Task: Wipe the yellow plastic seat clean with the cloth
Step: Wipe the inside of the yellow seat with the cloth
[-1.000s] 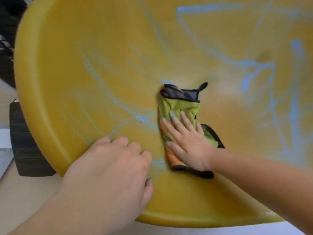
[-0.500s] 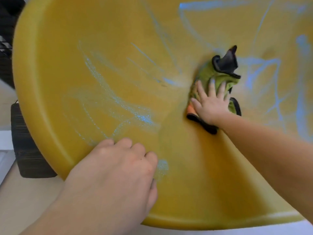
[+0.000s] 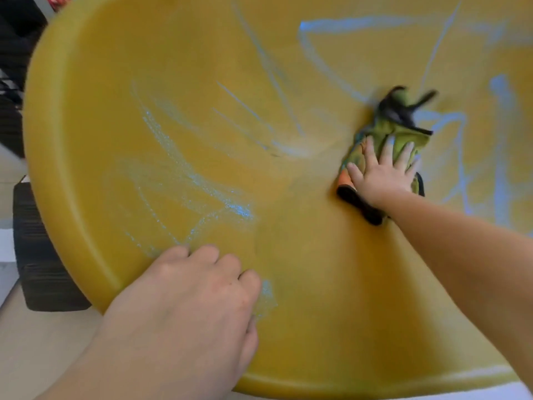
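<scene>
Off the left edge of the yellow plastic seat [image 3: 317, 298] stands a black ribbed block [image 3: 37, 255] on the pale floor [image 3: 34, 342], tucked partly under the seat's curved rim. Farther back at the upper left sits some dark clutter [image 3: 17, 39], too blurred to name. Neither reaches onto the seat.

On the seat itself, the left hand [image 3: 184, 298] is the only thing lying across the near-left part. Its wrist crosses the rim, its fingers are bent with the tips resting on the plastic, and it holds nothing. Just beyond its knuckles lie faint, scuffed pale-blue smears [image 3: 178, 168].

The green cloth [image 3: 375, 134] lies toward the right of the hollow, well apart from the left hand. The right hand [image 3: 380, 174] lies flat on it with straight, spread fingers, pressing it to the seat rather than gripping it. The cloth has black trim and an orange patch at its near end. Its far end is smeared by motion, and what sticks out there may be a strap or loop.

Bolder blue lines [image 3: 501, 140] run beside and beyond the cloth, up the right side and across the back.

The raised rim sweeps round the left and near sides. Between the two hands the middle of the hollow is bare yellow plastic.
</scene>
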`<state>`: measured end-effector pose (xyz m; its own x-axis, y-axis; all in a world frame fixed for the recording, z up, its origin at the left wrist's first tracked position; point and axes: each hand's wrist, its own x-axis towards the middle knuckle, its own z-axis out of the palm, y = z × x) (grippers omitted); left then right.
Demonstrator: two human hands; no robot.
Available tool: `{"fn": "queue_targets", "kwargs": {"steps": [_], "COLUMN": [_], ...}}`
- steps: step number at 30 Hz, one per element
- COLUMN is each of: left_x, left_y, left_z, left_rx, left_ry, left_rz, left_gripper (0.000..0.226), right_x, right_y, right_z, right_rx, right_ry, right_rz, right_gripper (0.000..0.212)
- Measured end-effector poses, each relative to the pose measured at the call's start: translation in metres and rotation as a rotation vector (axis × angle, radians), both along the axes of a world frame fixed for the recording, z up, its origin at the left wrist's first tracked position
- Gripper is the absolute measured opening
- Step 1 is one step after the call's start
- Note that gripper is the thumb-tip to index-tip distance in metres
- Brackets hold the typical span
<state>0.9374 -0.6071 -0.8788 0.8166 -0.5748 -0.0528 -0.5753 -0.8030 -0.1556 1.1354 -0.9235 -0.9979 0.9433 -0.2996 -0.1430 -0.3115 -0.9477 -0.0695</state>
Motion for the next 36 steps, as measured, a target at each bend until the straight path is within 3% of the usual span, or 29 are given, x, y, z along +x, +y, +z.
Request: {"fn": "queue_targets", "kwargs": {"steps": [2,8,11,13,16,18,20,23,26,30,32,34,36], "left_x": [0.0,0.0,0.0,-0.001,0.007,0.012,0.014,0.016,0.015,0.016,0.015,0.016,0.015], "left_y": [0.0,0.001,0.006,0.016,0.035,0.044,0.047,0.047,0.048,0.05,0.051,0.052,0.053], "left_z": [0.0,0.006,0.016,0.027,0.04,0.042,0.041,0.038,0.039,0.038,0.037,0.035,0.032], "left_rx": [0.008,-0.129,-0.302,-0.349,-0.288,-0.216,-0.184,-0.139,-0.137,-0.168,-0.208,-0.233,-0.236], "left_ry": [-0.015,-0.081,-0.227,-0.343,-0.447,-0.426,-0.374,-0.365,-0.398,-0.411,-0.417,-0.418,-0.416], "left_rz": [-0.013,-0.047,-0.074,-0.027,0.122,0.239,0.301,0.279,0.259,0.241,0.231,0.228,0.229], "left_gripper": [0.022,0.02,0.022,0.028,0.05,0.071,0.086,0.092,0.097,0.103,0.103,0.104,0.105], "right_x": [0.011,-0.108,-0.168,-0.155,-0.076,-0.03,-0.011,-0.031,-0.098,-0.17,-0.153,-0.103,-0.047], "right_y": [0.018,0.12,0.108,0.075,0.032,0.025,0.043,0.106,0.158,0.139,0.112,0.087,0.075], "right_z": [-0.006,0.008,0.023,0.015,-0.005,-0.003,-0.003,0.0,0.02,0.038,0.024,0.005,0.001], "right_rx": [0.055,0.233,0.317,0.191,-0.019,0.029,0.093,0.221,0.363,0.458,0.279,0.077,0.043], "right_ry": [-0.046,0.049,0.111,0.104,0.046,0.025,-0.025,-0.024,-0.018,0.087,0.104,0.059,0.007], "right_rz": [0.031,0.799,1.013,0.885,0.379,0.129,0.135,0.413,0.73,0.981,0.858,0.623,0.342], "right_gripper": [0.071,0.064,0.056,0.061,0.098,0.093,0.076,0.06,0.059,0.061,0.074,0.106,0.119]}}
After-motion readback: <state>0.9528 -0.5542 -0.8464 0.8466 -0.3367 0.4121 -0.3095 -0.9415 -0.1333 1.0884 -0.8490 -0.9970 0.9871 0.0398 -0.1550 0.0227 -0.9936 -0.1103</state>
